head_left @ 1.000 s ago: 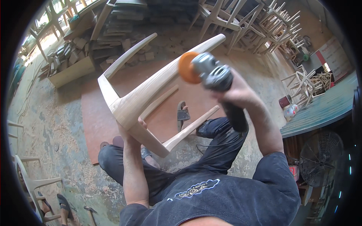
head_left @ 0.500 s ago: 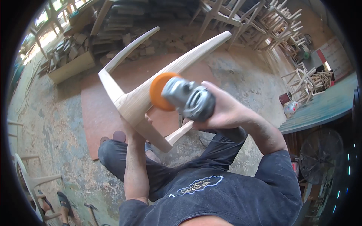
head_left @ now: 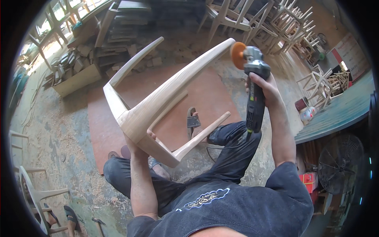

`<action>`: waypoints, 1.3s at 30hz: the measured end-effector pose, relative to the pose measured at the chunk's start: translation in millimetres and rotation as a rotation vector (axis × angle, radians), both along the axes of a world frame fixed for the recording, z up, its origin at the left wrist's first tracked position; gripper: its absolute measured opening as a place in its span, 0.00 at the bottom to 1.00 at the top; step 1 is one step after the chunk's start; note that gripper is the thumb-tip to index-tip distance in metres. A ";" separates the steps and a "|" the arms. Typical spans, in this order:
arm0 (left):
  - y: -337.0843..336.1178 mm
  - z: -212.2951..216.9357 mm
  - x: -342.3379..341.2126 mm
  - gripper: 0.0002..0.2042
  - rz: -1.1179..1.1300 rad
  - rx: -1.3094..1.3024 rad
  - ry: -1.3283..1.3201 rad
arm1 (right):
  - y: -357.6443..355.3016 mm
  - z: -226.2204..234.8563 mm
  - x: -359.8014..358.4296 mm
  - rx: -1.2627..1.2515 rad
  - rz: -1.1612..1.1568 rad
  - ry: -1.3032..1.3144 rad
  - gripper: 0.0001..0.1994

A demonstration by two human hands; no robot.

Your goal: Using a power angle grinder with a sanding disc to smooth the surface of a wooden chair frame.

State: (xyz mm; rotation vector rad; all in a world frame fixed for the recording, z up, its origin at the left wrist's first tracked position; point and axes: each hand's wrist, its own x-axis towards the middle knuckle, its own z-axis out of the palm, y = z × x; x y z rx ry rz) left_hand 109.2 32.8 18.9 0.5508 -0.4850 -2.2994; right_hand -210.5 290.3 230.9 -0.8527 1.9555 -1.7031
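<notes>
A pale wooden chair frame (head_left: 167, 87) with several curved legs is held tilted over my lap. My left hand (head_left: 137, 145) grips its lower corner joint from underneath; fingertips show past the wood, while the palm is hidden. In my right hand (head_left: 265, 87) is an angle grinder (head_left: 255, 108), held upright by its dark body. Its orange sanding disc (head_left: 238, 55) is at the far right tip of the long upper leg. Whether disc and wood touch I cannot tell.
A reddish-brown board (head_left: 104, 118) lies under the frame. Offcuts fill a wooden box (head_left: 77, 79) at far left. Stacked chair frames (head_left: 231, 17) stand at the back. On the right are a green tabletop (head_left: 335, 112) and a fan (head_left: 340, 158). A hammer (head_left: 98, 225) lies at lower left.
My right hand has carried the grinder from the frame's broad middle up and right to the long leg's tip, turning it upright. My left hand keeps its grip, and the frame shifts slightly.
</notes>
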 end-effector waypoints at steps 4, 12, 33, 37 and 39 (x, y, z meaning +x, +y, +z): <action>-28.4 49.9 -3.2 0.28 0.103 -0.051 -0.105 | 36.7 -50.9 43.2 -0.186 -0.100 -0.095 0.26; -100.6 6.0 -19.5 0.25 -0.139 -0.191 0.158 | 63.2 -128.6 131.9 -0.296 -0.260 -0.122 0.27; -137.2 -5.8 -76.8 0.32 0.048 -0.128 -0.026 | 94.6 -246.5 115.2 -0.365 -0.436 -0.190 0.31; -101.2 -24.8 -82.9 0.39 0.067 -0.398 0.008 | 84.5 -235.5 116.6 -0.479 -0.420 -0.320 0.29; -69.4 -29.7 -95.0 0.41 0.077 -0.413 -0.072 | 77.7 -227.7 119.8 -0.517 -0.464 -0.357 0.29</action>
